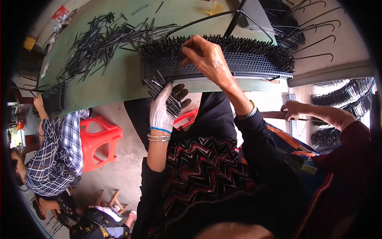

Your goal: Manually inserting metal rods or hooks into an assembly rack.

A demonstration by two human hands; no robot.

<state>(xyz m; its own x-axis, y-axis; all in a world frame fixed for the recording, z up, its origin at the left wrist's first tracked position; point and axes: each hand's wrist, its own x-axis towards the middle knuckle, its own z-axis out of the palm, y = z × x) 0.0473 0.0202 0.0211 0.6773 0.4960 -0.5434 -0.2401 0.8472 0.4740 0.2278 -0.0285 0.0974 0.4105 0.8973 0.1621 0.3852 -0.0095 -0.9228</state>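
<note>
My left hand (pixel 160 109), in a pale knitted glove with dark fingers, is closed around a bundle of thin black sticks (pixel 174 106) at the table's near edge. Just beyond it lies a long black perforated plate (pixel 248 61), its far part crowded with short upright black sticks (pixel 159 47). Over the left part of this plate hovers my bare right hand (pixel 210 60), thumb and forefinger pinched together. Whatever may be between those fingertips is too thin and dark to tell. A black wire frame (pixel 207 18) rises behind the plate.
A loose heap of black sticks (pixel 97 46) covers the left of the green table (pixel 93 97). Hooked black wires (pixel 324 55) lie at the far right. A red stool (pixel 101 137) and a person in a checked shirt (pixel 53 159) are left; another person's hand (pixel 295 110) is close on the right.
</note>
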